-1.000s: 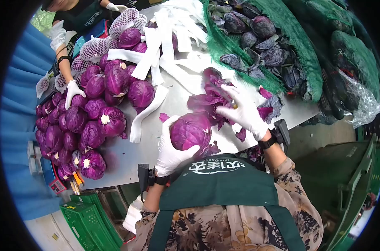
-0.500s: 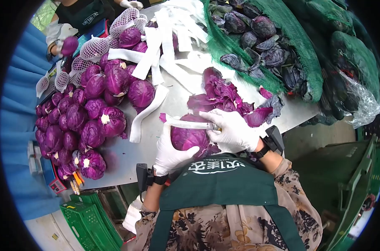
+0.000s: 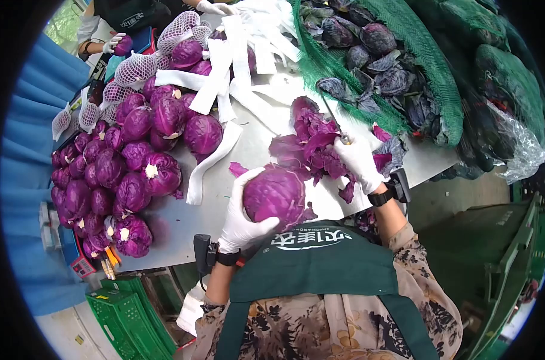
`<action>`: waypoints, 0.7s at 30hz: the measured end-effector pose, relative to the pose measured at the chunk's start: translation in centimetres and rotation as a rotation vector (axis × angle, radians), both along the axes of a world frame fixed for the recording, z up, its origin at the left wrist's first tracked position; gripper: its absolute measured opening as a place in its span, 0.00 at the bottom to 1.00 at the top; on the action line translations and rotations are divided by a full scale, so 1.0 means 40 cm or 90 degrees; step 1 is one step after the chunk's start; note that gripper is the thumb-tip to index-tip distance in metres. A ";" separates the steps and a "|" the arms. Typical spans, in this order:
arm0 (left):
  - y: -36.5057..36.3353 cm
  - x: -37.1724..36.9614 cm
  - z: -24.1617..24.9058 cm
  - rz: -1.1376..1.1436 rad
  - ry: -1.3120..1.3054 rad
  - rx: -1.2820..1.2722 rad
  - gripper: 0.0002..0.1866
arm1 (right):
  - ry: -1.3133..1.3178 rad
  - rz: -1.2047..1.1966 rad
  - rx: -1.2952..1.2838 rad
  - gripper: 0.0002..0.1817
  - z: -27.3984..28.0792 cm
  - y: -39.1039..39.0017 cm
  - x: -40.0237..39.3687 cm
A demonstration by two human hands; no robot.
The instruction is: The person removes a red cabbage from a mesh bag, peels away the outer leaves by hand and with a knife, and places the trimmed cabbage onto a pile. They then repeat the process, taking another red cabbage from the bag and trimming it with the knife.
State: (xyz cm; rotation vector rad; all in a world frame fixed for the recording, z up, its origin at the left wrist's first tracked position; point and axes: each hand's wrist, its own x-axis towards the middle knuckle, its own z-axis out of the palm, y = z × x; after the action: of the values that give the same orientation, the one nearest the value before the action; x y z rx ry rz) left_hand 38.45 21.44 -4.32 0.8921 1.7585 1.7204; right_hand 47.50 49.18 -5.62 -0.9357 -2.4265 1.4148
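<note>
My left hand (image 3: 241,217), in a white glove, is wrapped round the left side of a trimmed red cabbage (image 3: 276,197) close to my apron. My gloved right hand (image 3: 360,161) grips a knife (image 3: 332,115) by its handle. Its thin blade points up and away, seen nearly edge-on. Beside that hand lies a heap of loose purple cabbage leaves (image 3: 314,141). A small leaf scrap (image 3: 237,169) sits by my left fingertips.
Red cabbages (image 3: 110,168) are piled at left, some in white net sleeves (image 3: 134,69). White net strips (image 3: 215,78) lie across the metal table (image 3: 212,234). A green mesh sack (image 3: 446,114) holds untrimmed cabbages. Across the table, a co-worker's gloved hand (image 3: 112,43) holds a cabbage.
My right hand has moved with the knife from over the cabbage to the leaf heap, right and away from me. My left hand still holds the cabbage. The co-worker's cabbage has moved.
</note>
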 end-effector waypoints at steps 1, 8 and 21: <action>-0.003 -0.007 -0.006 0.018 -0.034 0.037 0.49 | -0.061 0.027 0.056 0.22 0.003 0.011 0.006; 0.010 -0.017 -0.018 0.062 -0.010 0.050 0.49 | 0.052 0.226 -0.067 0.39 0.139 -0.177 0.028; 0.005 -0.011 -0.004 0.097 0.070 0.022 0.48 | 0.009 0.258 -0.032 0.30 0.180 -0.222 0.013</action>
State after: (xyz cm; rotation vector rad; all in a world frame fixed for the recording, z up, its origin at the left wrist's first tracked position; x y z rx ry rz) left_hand 38.02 21.63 -4.48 0.9041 1.9174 1.8343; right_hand 48.02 40.32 1.56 -0.4509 -2.6860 1.6026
